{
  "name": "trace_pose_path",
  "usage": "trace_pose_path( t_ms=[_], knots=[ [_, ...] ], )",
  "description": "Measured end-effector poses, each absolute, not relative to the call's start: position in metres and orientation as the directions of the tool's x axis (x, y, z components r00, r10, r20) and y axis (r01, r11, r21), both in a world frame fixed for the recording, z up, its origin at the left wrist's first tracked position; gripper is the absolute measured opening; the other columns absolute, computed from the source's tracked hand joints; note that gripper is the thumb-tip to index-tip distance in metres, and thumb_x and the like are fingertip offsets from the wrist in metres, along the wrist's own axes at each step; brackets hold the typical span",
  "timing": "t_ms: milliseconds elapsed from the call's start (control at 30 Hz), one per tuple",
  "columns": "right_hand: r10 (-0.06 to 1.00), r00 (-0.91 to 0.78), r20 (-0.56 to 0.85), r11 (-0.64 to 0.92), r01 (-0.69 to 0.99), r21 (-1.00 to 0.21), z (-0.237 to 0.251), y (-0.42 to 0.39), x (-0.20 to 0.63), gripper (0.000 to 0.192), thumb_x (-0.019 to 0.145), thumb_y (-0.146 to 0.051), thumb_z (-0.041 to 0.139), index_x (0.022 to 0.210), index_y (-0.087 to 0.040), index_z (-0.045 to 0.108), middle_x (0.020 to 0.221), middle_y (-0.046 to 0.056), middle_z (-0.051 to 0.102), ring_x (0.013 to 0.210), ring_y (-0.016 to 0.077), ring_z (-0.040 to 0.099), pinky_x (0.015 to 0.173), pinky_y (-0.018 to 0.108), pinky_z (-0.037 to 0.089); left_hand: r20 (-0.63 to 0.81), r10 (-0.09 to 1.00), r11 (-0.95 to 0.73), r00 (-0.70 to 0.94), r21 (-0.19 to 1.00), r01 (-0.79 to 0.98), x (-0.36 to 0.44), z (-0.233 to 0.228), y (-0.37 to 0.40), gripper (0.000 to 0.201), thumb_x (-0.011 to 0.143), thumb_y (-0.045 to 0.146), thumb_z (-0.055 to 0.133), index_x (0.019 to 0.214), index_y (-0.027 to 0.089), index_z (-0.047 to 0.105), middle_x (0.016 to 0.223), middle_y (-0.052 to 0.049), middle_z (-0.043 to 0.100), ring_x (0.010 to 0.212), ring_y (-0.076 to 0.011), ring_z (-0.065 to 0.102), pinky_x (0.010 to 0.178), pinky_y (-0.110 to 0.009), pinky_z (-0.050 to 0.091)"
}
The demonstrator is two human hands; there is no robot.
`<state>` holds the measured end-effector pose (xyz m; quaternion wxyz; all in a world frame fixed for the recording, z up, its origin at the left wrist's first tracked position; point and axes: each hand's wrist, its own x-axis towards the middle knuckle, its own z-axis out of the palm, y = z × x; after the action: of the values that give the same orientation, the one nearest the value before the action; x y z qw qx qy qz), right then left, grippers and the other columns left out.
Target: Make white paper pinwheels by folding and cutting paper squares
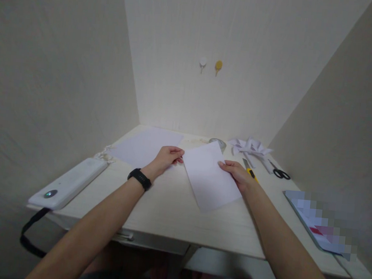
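The sheet [211, 177] lies tilted on the desk [167, 207], between both hands. The left hand [166, 157] pinches its left edge; the right hand [237, 173] grips its right edge, fingers on top. A knife [249, 169] lies just beyond the right hand, with scissors [280, 172] farther right.

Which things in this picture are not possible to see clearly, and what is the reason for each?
Head view only:
- Flat item at the table's right edge: pixelated, so its contents are unreadable.
- Round grey object: mostly hidden behind the white sheet held by left hand and right hand.
- Yellow cutter: lower part covered by the right hand.
- Folded paper pile: too small to tell its shape.
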<state>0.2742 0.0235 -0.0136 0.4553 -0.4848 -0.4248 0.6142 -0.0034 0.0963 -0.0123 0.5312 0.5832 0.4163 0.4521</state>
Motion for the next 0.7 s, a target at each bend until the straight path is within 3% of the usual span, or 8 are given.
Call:
trace_pose_path(
  t_ms=[267,367,500,700],
  knots=[
    [0.989,0.009,-0.15,-0.149,-0.062,-0.987,-0.02,0.022,0.272,0.024,0.075,-0.031,0.075,0.092,-0.016,0.068,0.082,0.009,0.076,0.065,0.0205,0.07,0.061,0.031,0.057,0.027,0.972,-0.007,0.232,0.996,-0.089,-0.001,-0.009,0.089,0.039,0.097,0.045,0.047,0.097,0.01,0.063,0.088,-0.014,0.072,0.048,-0.009,0.059,0.04,-0.021,0.031],
    [0.989,0.017,-0.149,-0.147,-0.077,-0.986,-0.022,0.021,0.272,0.023,0.075,-0.03,0.074,0.092,-0.016,0.067,0.082,0.008,0.076,0.063,0.0197,0.07,0.06,0.03,0.057,0.07,0.962,-0.073,0.263,0.997,0.001,-0.001,-0.01,0.088,0.034,0.092,0.043,0.056,0.086,0.01,0.065,0.088,-0.013,0.072,0.046,-0.0071,0.054,0.039,-0.02,0.027],
    [0.988,-0.022,-0.154,-0.156,-0.086,-0.984,-0.022,0.018,0.273,0.025,0.077,-0.03,0.073,0.097,-0.016,0.067,0.087,0.008,0.077,0.066,0.0202,0.071,0.063,0.031,0.058,0.148,0.951,-0.192,0.272,0.971,0.141,-0.001,-0.011,0.087,0.019,0.082,0.029,0.07,0.076,0.011,0.068,0.07,-0.007,0.068,0.044,-0.0056,0.047,0.041,-0.02,0.027],
    [0.993,-0.023,-0.112,-0.113,-0.082,-0.99,-0.025,0.018,0.276,0.028,0.077,-0.031,0.073,0.1,-0.017,0.067,0.092,0.008,0.077,0.075,0.0215,0.073,0.071,0.033,0.06,0.138,0.946,-0.176,0.294,0.978,0.107,0.0,-0.012,0.088,0.016,0.089,0.023,0.06,0.079,0.012,0.067,0.079,-0.008,0.07,0.047,-0.0055,0.049,0.041,-0.02,0.027]
  ],
)
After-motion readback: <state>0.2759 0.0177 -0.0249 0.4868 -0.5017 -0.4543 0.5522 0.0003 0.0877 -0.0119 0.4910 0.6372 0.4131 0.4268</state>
